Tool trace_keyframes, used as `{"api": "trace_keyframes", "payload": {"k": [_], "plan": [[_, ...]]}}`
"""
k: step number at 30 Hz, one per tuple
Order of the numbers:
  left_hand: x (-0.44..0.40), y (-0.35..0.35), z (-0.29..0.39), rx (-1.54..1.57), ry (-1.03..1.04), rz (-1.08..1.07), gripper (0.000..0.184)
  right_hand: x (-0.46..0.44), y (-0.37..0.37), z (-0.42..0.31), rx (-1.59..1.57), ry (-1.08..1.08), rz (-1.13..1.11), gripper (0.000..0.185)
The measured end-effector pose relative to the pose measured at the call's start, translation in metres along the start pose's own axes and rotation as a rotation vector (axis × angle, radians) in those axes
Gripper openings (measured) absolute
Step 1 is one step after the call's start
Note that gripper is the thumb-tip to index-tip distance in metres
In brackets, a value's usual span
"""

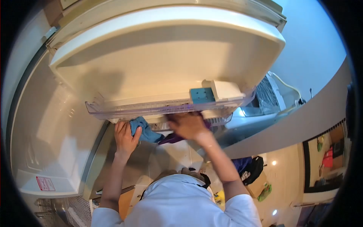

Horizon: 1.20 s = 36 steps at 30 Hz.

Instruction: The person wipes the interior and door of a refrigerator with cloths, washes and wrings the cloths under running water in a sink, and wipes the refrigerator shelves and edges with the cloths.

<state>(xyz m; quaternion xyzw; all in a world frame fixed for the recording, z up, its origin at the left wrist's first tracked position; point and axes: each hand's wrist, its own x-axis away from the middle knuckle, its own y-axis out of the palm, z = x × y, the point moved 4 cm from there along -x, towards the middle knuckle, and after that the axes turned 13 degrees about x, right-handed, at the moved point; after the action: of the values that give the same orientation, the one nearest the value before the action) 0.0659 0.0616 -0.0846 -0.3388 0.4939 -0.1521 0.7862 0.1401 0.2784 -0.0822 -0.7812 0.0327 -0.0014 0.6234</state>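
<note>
Below the left part of a clear plastic door shelf point(140, 109), my left hand point(127, 138) is closed round a blue cloth point(145, 130), which hangs down to the right. My right hand point(188, 126) presses a dark purple cloth point(172, 139) near the middle of the shelf's front; the hand is slightly blurred and covers part of the cloth. Inside the shelf, to the right, stand a blue tray with small holes point(202, 95) and a white box point(227, 90). The cream inner door panel point(170, 56) rises behind them.
The open fridge interior point(45, 125) is at the left, with a red-marked label point(45, 184) low down. A washing machine point(264, 102) with a hose stands at the right. A black bag point(255, 170) and a green item point(264, 192) lie at the lower right, near a mirror point(327, 160).
</note>
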Motion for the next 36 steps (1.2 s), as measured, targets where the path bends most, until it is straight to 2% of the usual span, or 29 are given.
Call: {"api": "trace_keyframes", "payload": {"k": [1, 3, 4, 6, 8, 10, 11, 12, 13, 14, 15, 16, 18, 19, 20, 21, 22, 23, 24, 26, 27, 28, 30, 32, 33, 34, 36], "plan": [[0.001, 0.002, -0.002, 0.000, -0.005, 0.000, 0.032, 0.009, 0.010, 0.027, 0.218, 0.052, 0.180, 0.046], [0.004, 0.006, -0.003, -0.015, 0.001, 0.013, 0.033, 0.033, -0.012, 0.068, 0.167, 0.320, 0.226, 0.034], [0.005, 0.008, -0.004, -0.042, 0.009, 0.044, 0.034, 0.040, -0.006, 0.091, 0.220, 0.486, 0.356, 0.024], [0.007, 0.011, -0.006, -0.055, -0.006, -0.021, 0.038, 0.043, -0.014, 0.084, 0.088, 0.564, 0.643, 0.016], [0.002, 0.002, 0.001, 0.113, -0.049, -0.019, 0.044, 0.042, -0.012, 0.084, -0.473, 0.567, 1.032, 0.017], [0.005, 0.000, 0.002, 0.085, -0.011, -0.069, 0.051, 0.030, -0.017, 0.061, -1.411, 0.263, 1.529, 0.018], [0.010, 0.002, 0.003, 0.050, 0.026, -0.112, 0.059, 0.029, -0.028, 0.036, -1.478, 0.357, 1.773, 0.017], [0.014, 0.004, 0.004, 0.053, 0.025, -0.117, 0.059, 0.023, -0.015, 0.034, -1.447, 0.492, 1.867, 0.022], [0.017, 0.007, 0.004, 0.015, 0.008, -0.108, 0.057, 0.001, 0.003, 0.034, -1.534, 0.398, 1.908, 0.030], [0.017, 0.008, 0.004, -0.023, -0.001, -0.100, 0.055, -0.046, 0.034, 0.037, -1.916, 0.129, 1.691, 0.037], [0.020, 0.010, 0.003, -0.015, 0.022, -0.111, 0.055, -0.062, 0.012, -0.015, -1.789, 0.135, 1.698, 0.036], [0.025, 0.010, -0.001, -0.090, 0.032, -0.096, 0.050, -0.082, 0.023, -0.058, -1.205, 0.619, 1.580, 0.052], [0.028, 0.012, -0.004, -0.138, 0.086, -0.085, 0.045, -0.098, 0.022, -0.115, -0.560, 0.593, 1.448, 0.066], [0.026, 0.013, -0.007, -0.102, 0.046, -0.115, 0.041, -0.076, 0.012, -0.109, -0.542, 0.620, 1.480, 0.066], [0.024, 0.016, -0.009, -0.069, 0.005, -0.142, 0.037, -0.071, 0.009, -0.100, -0.608, 0.565, 1.018, 0.068], [0.019, 0.013, -0.004, -0.073, 0.040, -0.076, 0.031, -0.067, 0.010, -0.095, -0.657, 0.491, 0.555, 0.071], [0.017, 0.014, -0.002, -0.063, 0.067, -0.076, 0.031, -0.061, 0.010, -0.072, -0.463, 0.597, 0.733, 0.060], [0.016, 0.015, -0.003, -0.062, 0.055, -0.077, 0.031, -0.057, 0.010, -0.041, -0.398, 0.664, 0.830, 0.056], [0.016, 0.015, -0.004, -0.063, 0.037, -0.078, 0.031, -0.051, 0.002, -0.005, -0.310, 0.736, 0.698, 0.054], [0.014, 0.013, -0.002, -0.059, 0.091, -0.050, 0.034, -0.028, -0.017, 0.049, -0.177, 0.872, 0.838, 0.055], [0.012, 0.013, -0.001, -0.059, 0.093, -0.053, 0.034, -0.025, -0.014, 0.074, -0.003, 0.882, 0.955, 0.054], [0.012, 0.011, 0.000, -0.060, 0.096, -0.055, 0.033, -0.035, -0.008, 0.084, 0.130, 0.956, 0.936, 0.054], [0.010, 0.010, 0.001, -0.063, 0.117, -0.056, 0.034, -0.017, -0.010, 0.086, 0.389, 0.927, 0.717, 0.053], [0.008, 0.008, 0.000, -0.062, 0.123, -0.046, 0.034, 0.008, -0.013, 0.082, 0.535, 0.892, 0.678, 0.049], [0.007, 0.006, 0.001, -0.059, 0.138, -0.059, 0.035, 0.016, -0.008, 0.086, 0.556, 0.762, 0.736, 0.033], [0.007, 0.007, 0.001, -0.054, 0.150, -0.072, 0.035, 0.022, -0.006, 0.089, 0.482, 0.642, 0.636, 0.021], [0.005, 0.006, 0.000, -0.034, 0.137, -0.064, 0.036, 0.028, -0.007, 0.086, 0.425, 0.618, 0.697, 0.019]]}}
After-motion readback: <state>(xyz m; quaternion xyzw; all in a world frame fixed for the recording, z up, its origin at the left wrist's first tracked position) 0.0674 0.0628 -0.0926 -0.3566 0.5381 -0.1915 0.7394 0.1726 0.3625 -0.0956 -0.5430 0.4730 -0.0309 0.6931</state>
